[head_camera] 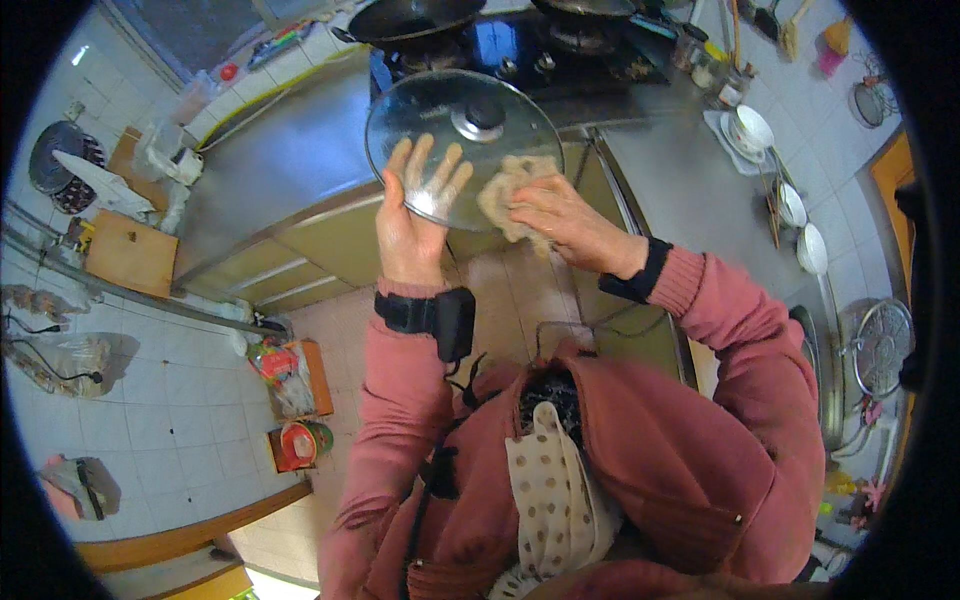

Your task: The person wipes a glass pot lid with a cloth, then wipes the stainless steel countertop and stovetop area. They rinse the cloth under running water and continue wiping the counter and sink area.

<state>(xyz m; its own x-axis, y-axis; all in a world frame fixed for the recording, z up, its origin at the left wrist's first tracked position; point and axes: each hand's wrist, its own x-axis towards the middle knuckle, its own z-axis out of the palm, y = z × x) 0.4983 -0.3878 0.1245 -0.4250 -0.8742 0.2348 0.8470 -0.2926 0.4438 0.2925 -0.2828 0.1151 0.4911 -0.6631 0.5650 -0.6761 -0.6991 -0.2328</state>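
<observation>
A round glass pot lid (pixel 420 109) with a metal rim and a black knob (pixel 484 114) is held up in front of me. My left hand (pixel 420 202) supports it at the near left rim. Its spread fingers show through the glass, and the thumb lies by the rim. In my right hand (pixel 566 221) is a bunched beige cloth (pixel 504 187), pressed against the right near side of the lid. The right fingertips are partly folded into the cloth. Beyond the lid stands a black gas stove (pixel 517 52), which the lid partly overlaps in view.
A wok (pixel 412 21) and another pan (pixel 589 6) sit on the stove. Steel counters extend to the left (pixel 300 150) and right (pixel 675 172). White bowls (pixel 752 127) and seasoning jars (pixel 731 91) line the right wall. A cardboard box (pixel 319 379) stands on the floor at left.
</observation>
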